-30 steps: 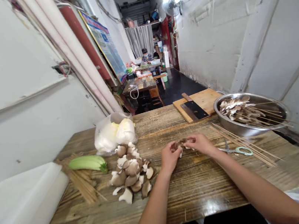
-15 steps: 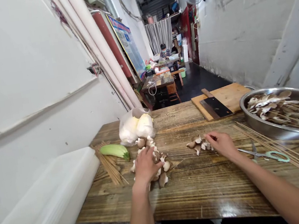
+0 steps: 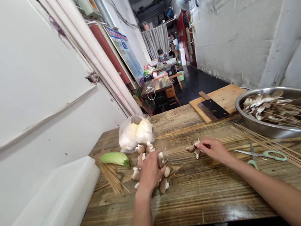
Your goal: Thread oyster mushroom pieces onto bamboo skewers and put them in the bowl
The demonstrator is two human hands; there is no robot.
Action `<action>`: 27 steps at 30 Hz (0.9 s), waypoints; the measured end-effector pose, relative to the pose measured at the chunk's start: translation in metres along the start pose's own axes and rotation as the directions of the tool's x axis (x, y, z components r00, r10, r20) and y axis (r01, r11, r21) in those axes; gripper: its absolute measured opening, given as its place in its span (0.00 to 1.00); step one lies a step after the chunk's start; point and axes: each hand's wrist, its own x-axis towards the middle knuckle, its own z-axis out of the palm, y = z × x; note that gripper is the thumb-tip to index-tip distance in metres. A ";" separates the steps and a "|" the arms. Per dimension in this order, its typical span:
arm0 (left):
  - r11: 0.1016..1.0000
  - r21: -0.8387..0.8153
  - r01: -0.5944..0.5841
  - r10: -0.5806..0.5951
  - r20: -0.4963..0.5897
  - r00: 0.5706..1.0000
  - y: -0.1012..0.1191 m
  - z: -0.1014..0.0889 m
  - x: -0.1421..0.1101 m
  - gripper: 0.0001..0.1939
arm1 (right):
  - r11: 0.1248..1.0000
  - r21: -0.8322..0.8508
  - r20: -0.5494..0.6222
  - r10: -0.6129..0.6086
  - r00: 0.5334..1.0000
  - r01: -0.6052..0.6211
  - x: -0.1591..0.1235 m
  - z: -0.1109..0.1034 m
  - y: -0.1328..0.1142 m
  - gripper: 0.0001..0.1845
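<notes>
My left hand (image 3: 149, 172) lies on a pile of oyster mushrooms (image 3: 150, 167) on the wooden table (image 3: 207, 191), fingers curled down into the pile. My right hand (image 3: 215, 149) rests further right, its fingertips on a small heap of torn mushroom pieces (image 3: 194, 147). Whether either hand has picked a piece up is hidden by the fingers.
A steel basin (image 3: 256, 124) of skewered mushrooms stands at the right, with loose bamboo skewers (image 3: 275, 151) and scissors (image 3: 264, 155) before it. A cutting board with a cleaver (image 3: 214, 109), a plastic bag (image 3: 135, 133), a green vegetable (image 3: 114, 158), more skewers (image 3: 110, 173) and a white tray (image 3: 48, 207) lie around.
A second ago both hands held a mushroom piece together at the centre. My left hand has since gone left onto the mushroom pile; my right hand set pieces down and stays on them.
</notes>
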 end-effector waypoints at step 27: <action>0.366 -0.926 0.095 -0.299 -0.021 0.954 0.113 0.069 0.055 0.14 | 0.566 0.791 0.081 0.280 0.957 -0.233 0.000 0.018 -0.004 0.17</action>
